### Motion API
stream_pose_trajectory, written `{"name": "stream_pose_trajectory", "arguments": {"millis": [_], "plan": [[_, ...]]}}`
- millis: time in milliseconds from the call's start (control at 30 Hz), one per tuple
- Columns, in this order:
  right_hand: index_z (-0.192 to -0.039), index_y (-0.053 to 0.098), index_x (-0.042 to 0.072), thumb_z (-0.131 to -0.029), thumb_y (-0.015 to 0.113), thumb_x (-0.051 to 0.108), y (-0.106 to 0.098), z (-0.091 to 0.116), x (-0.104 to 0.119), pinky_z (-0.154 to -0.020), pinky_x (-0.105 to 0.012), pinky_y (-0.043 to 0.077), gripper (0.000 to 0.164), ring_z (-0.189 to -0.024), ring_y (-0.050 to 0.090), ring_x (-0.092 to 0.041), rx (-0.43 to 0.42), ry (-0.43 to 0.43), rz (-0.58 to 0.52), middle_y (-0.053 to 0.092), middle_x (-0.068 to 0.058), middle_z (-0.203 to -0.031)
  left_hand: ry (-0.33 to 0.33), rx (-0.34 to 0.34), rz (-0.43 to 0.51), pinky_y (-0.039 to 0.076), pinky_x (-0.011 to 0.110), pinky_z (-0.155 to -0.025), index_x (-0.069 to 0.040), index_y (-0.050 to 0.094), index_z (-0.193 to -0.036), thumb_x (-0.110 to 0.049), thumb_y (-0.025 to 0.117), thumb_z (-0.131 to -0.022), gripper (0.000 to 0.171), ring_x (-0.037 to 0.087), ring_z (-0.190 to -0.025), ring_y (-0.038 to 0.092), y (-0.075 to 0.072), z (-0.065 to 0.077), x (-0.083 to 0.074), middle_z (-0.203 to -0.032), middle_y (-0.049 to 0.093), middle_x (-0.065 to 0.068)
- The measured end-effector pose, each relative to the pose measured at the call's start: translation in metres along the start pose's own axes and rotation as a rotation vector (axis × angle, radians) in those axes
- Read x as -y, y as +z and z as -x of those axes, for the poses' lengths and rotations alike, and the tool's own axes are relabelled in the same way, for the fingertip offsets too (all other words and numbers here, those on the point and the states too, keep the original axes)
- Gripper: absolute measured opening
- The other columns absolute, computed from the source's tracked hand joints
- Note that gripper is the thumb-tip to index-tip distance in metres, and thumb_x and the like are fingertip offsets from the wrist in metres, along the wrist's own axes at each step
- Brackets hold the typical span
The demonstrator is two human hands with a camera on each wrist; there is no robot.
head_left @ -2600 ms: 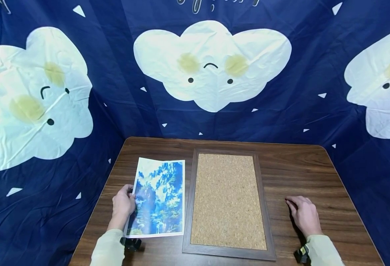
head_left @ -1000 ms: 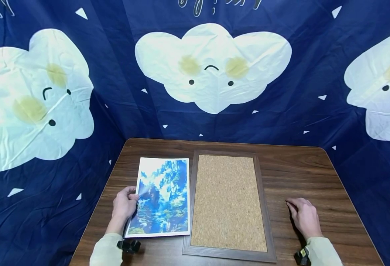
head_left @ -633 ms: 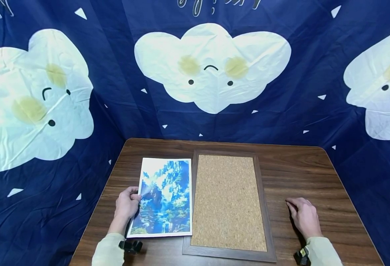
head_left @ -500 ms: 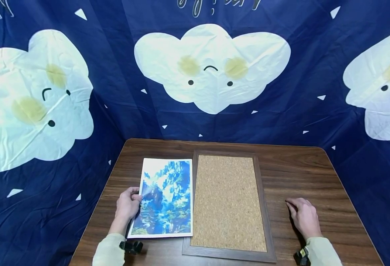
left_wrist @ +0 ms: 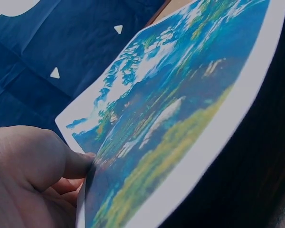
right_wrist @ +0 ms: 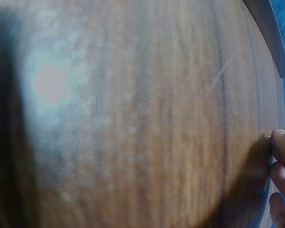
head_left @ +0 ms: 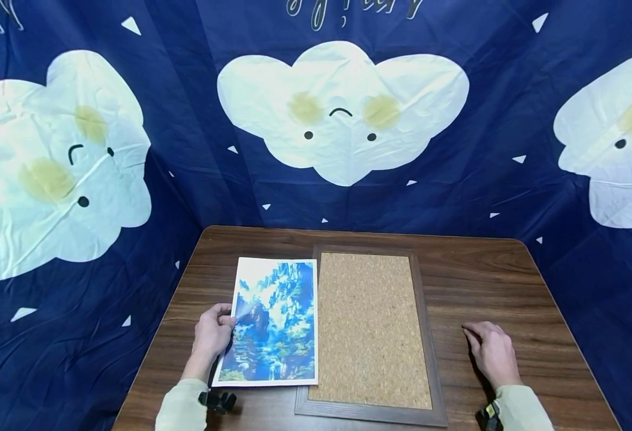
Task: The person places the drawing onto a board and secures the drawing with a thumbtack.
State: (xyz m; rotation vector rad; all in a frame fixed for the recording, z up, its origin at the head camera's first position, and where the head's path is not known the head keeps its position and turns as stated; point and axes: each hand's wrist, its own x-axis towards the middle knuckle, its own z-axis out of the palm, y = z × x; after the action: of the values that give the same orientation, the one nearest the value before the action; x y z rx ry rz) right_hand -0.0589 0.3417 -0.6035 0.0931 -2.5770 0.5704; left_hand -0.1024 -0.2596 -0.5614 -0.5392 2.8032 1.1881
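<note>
A printed landscape picture (head_left: 275,323) of blue mountains with a white border is held by its left edge in my left hand (head_left: 212,332). In the left wrist view the thumb (left_wrist: 78,164) lies on the printed face and the sheet bows. The right part of the picture overlaps the left side of the frame of a cork board (head_left: 372,329). My right hand (head_left: 492,352) rests on the table to the right of the board, fingers loosely bent. No object shows in it. Only its fingertips (right_wrist: 282,175) appear at the right edge of the right wrist view.
The board lies flat on a dark wood-grain table (head_left: 488,275). A navy cloth (head_left: 187,120) with white clouds hangs behind and on both sides. Each wrist wears a small black device.
My left hand has carried the picture rightward, from beside the board to over its left frame. The sheet's bent top left corner looks flatter. My right hand has stayed put.
</note>
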Motion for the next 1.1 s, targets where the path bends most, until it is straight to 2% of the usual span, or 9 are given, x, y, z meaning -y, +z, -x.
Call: {"name": "stream_pose_trajectory", "arguments": {"millis": [300,667,1100], "plan": [[-0.092,0.081,0.002,-0.08,0.083,-0.007,0.001,0.0,-0.001,-0.075,-0.055,0.052,0.015,-0.082,0.07,-0.038,-0.017,-0.02,-0.003,0.075,-0.013,-0.087,-0.011,0.008,0.019,0.048,0.036,-0.072,-0.002,0.066,-0.131,-0.007,0.063,-0.102,0.029,0.022,-0.079,0.066,0.005,0.001,-0.005,-0.095,0.076,0.012],[-0.092,0.081,0.002,-0.08,0.082,-0.007,0.0,0.0,0.0,-0.074,-0.057,0.053,0.015,-0.083,0.07,-0.038,-0.004,-0.008,0.0,0.075,-0.013,-0.088,0.01,0.021,0.038,0.048,0.034,-0.071,-0.001,0.066,-0.131,-0.007,0.065,-0.102,0.03,0.02,-0.077,0.065,0.007,0.003,-0.008,-0.094,0.076,0.011],[-0.092,0.08,0.002,-0.08,0.082,-0.007,0.0,-0.001,0.0,-0.073,-0.057,0.054,0.015,-0.082,0.07,-0.038,0.003,-0.005,0.006,0.075,-0.013,-0.087,0.036,-0.005,0.022,0.047,0.038,-0.078,-0.004,0.069,-0.127,-0.007,0.067,-0.098,0.029,0.018,-0.078,0.065,0.011,0.006,-0.012,-0.089,0.078,0.006]]}}
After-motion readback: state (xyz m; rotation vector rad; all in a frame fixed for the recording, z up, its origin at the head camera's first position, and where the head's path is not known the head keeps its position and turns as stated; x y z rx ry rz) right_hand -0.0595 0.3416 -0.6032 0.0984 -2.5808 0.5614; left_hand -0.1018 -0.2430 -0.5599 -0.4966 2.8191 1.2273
